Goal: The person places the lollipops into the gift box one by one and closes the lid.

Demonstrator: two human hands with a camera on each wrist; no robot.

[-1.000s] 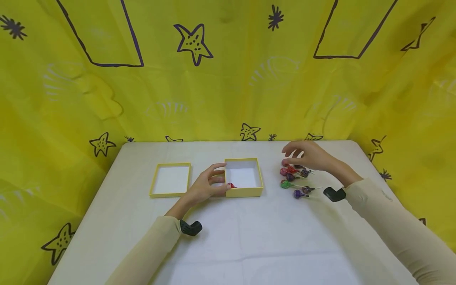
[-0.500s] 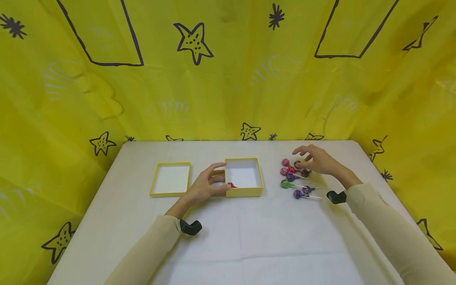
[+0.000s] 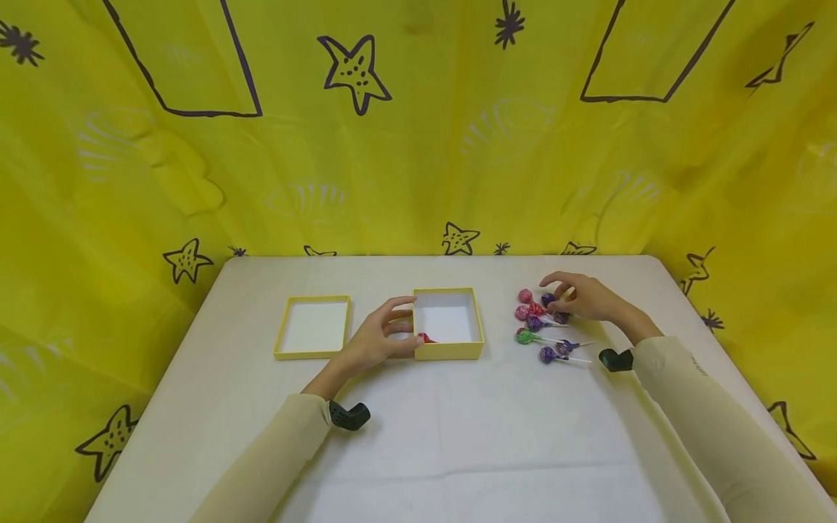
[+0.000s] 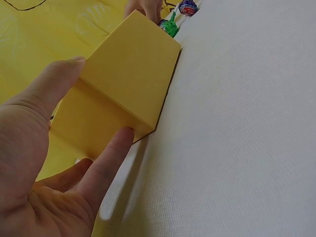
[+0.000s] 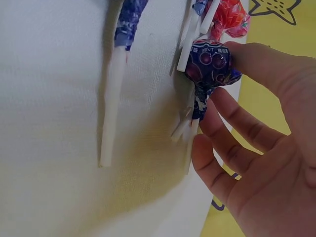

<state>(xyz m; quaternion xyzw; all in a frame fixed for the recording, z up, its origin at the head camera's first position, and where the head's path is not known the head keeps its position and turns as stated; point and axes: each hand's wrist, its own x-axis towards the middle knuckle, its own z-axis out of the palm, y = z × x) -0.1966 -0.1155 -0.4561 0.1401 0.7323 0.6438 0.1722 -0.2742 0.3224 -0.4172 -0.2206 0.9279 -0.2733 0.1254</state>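
The left hand point(image 3: 375, 338) holds a yellow box point(image 3: 449, 353) by its left side, thumb at the near corner and fingers on the side and far corner. Inside the box, a bit of red wrapper point(image 3: 426, 338) shows beside the thumb. The right hand point(image 3: 588, 298) hovers over a cluster of lollipops, its thumb and forefinger apart. A dark purple lollipop point(image 3: 547, 299) lies between them. In the right wrist view, the thumb touches or sits right beside a purple-wrapped lollipop point(image 5: 210, 64); a firm grip cannot be made out. The other fingers are bent loosely near its stick.
A shallow white-lined yellow lid point(image 3: 314, 357) lies left of the left hand. Near the right hand are several lollipops, among them a green one point(image 3: 525, 335), a pink one point(image 3: 525, 296) and a purple one point(image 3: 548, 354). A yellow curtain point(image 3: 418, 167) hangs behind the white table point(image 3: 497, 436).
The right hand has moved right, away from the pink lollipop, to the dark purple one, and has shifted only slightly in the last half second. The left hand and box have stayed put.
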